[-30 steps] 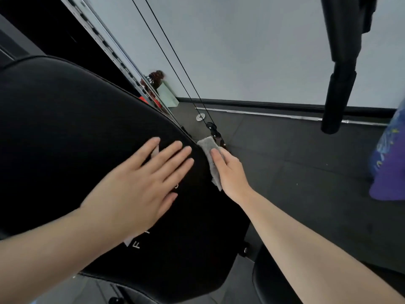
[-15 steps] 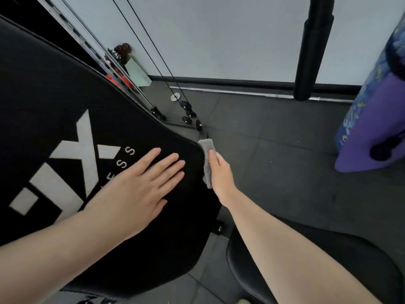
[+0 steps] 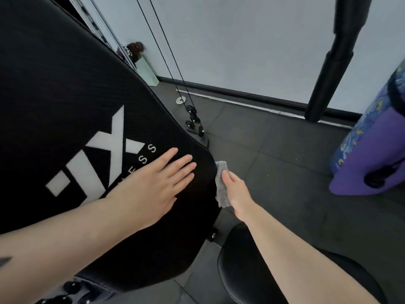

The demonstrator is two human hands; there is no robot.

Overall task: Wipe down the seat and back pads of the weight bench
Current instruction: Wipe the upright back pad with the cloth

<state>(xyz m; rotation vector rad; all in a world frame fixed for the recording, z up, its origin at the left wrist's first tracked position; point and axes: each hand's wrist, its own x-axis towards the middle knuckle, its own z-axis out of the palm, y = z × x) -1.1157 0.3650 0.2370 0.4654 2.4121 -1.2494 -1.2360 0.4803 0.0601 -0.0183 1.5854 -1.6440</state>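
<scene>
Left hand lies flat, fingers spread and holding nothing, steadying the back pad. Right hand presses the grey cloth against the pad's side edge, fingers wrapped behind it. Seat pad waits below; that looks like step 2.

A pale wall fills the view from 11 to 1 o'clock, meeting a dark tiled floor along a black skirting. Two cables drop to pulleys near centre. A black padded bar hangs at 1 o'clock. A purple bag sits at 3 o'clock. A potted plant stands at 11 o'clock.
</scene>
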